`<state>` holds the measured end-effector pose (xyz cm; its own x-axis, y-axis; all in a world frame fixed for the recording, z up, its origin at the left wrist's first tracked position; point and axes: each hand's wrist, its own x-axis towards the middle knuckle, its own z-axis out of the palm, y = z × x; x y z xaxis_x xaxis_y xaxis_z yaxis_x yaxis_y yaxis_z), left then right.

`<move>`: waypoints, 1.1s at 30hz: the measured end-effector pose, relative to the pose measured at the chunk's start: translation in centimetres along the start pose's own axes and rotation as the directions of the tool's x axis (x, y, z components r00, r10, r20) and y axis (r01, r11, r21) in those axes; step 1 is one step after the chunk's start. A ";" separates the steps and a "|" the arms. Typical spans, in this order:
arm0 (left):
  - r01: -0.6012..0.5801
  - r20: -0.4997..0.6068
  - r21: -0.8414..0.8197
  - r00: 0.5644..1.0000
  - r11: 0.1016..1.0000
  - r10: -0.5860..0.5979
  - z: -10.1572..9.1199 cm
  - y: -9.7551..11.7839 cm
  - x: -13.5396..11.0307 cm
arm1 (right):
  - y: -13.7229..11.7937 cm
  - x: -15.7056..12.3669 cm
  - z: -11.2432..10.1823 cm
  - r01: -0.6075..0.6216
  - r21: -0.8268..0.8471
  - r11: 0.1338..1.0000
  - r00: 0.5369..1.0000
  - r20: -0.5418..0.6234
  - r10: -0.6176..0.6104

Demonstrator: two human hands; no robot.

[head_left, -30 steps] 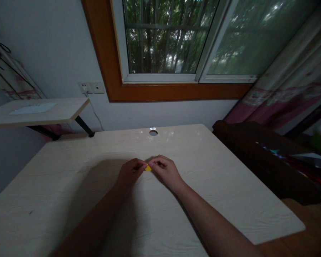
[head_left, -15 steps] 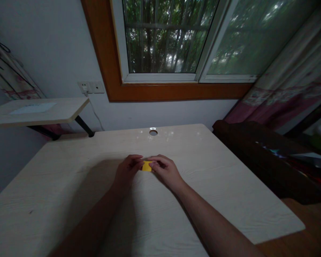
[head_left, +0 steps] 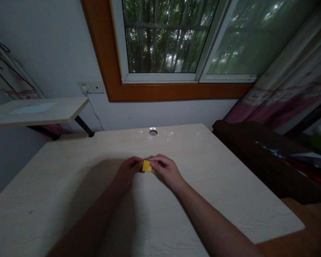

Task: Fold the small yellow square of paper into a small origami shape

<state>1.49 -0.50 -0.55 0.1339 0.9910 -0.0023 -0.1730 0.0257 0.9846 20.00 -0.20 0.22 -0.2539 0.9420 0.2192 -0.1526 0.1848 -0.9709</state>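
Note:
A small yellow folded paper piece [head_left: 146,166] sits between my two hands, just above the light wooden table [head_left: 69,185]. My left hand [head_left: 128,170] pinches its left edge with curled fingers. My right hand [head_left: 164,169] pinches its right edge, fingers closed over it. Both forearms reach in from the bottom of the view. The paper shows as a small square face.
A round cable hole [head_left: 153,132] lies at the table's far edge. A small side shelf [head_left: 37,110] stands at the left by a wall socket [head_left: 91,87]. A dark wooden piece of furniture [head_left: 259,157] runs along the right. The window [head_left: 171,39] is ahead.
The yellow paper showed as a small triangle tip one second ago; it now shows as a wider square between the fingers. Both hands stay in the same place.

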 end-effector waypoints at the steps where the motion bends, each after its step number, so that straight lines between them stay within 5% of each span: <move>1: 0.013 0.017 -0.012 1.000 1.000 -0.012 0.0 0.0 -0.1 | 0.0 0.0 0.0 0.001 0.002 1.000 1.000 0.005 -0.001; 33: 0.030 -0.009 -0.098 0.999 0.995 -0.031 0.4 0.4 -0.2 | -0.5 0.0 -0.1 0.101 -0.216 0.971 0.995 0.014 -0.100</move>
<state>1.80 -0.74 -0.10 0.1306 0.9908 -0.0346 -0.2641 0.0685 0.9621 20.14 -0.25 0.70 -0.2507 0.9149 0.3165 0.0328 0.3348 -0.9417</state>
